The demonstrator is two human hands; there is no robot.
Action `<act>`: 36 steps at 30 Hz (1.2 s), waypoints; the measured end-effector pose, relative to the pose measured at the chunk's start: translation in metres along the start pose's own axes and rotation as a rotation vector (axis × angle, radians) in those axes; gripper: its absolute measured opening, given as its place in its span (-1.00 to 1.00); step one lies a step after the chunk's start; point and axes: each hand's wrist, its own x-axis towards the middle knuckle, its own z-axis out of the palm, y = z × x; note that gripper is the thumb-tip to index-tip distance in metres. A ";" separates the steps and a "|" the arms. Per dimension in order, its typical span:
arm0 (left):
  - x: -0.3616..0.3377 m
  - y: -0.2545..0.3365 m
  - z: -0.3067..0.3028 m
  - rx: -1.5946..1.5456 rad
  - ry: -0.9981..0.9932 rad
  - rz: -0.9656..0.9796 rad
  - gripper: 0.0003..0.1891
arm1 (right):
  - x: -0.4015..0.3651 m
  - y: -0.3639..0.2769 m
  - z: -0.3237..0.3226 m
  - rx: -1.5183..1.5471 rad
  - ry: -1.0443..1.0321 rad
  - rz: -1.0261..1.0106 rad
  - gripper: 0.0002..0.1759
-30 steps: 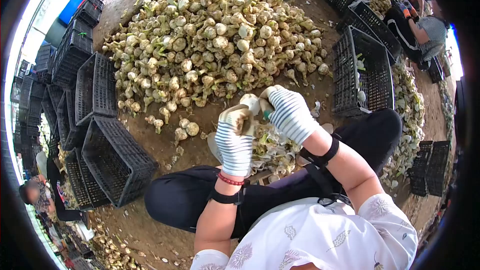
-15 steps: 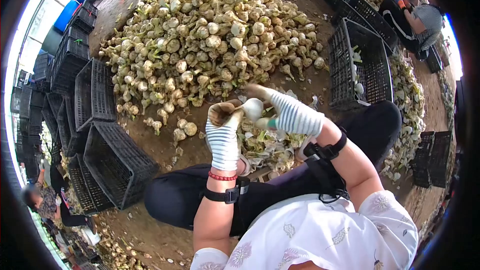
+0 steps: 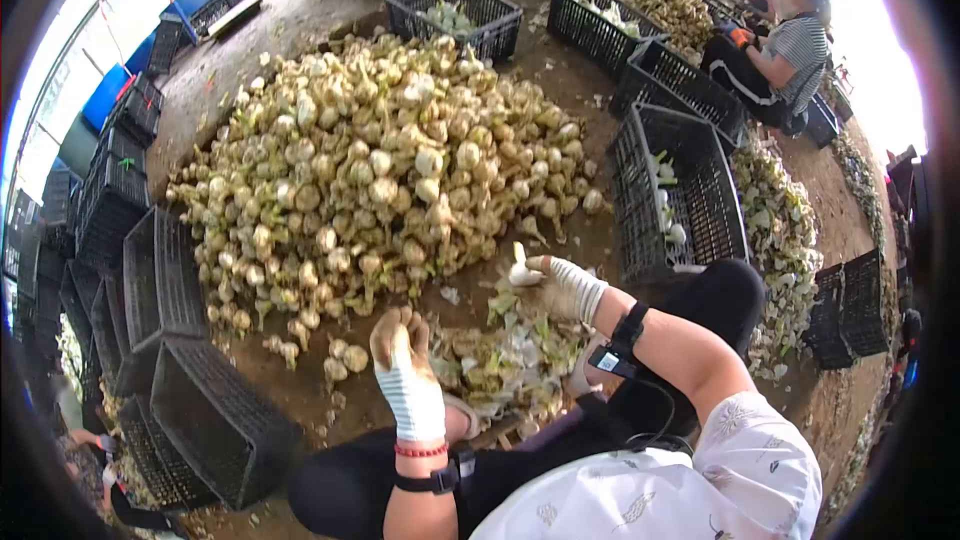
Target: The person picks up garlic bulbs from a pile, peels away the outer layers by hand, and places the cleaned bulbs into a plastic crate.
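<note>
My right hand [image 3: 565, 290], in a striped work glove with a stained palm, grips a white garlic bulb [image 3: 522, 270] between thumb and fingers, its short stem upward. It is held above peelings, between the heap and the crate at the right. My left hand [image 3: 405, 345], gloved alike, is raised near the front edge of the heap with its fingers curled together; whether anything is inside them is hidden. A large heap of untrimmed garlic [image 3: 380, 170] lies ahead of both hands. Loose skins and leaves [image 3: 510, 360] cover the ground between my legs.
A black crate [image 3: 680, 190] with a few white bulbs stands at the right. More crates [image 3: 225, 420] are stacked at the left, and a crate with garlic [image 3: 450, 20] stands behind the heap. A co-worker [image 3: 785, 50] sits at the upper right; others are at the lower left.
The bulb has passed from my left hand to my right, which has moved away toward the right crate. My hands are farther apart. The view has tilted up, showing more behind the heap.
</note>
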 end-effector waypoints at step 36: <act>0.021 -0.057 0.020 0.313 -0.078 -0.389 -0.43 | 0.106 -0.038 -0.005 -1.677 -0.301 -1.039 -0.60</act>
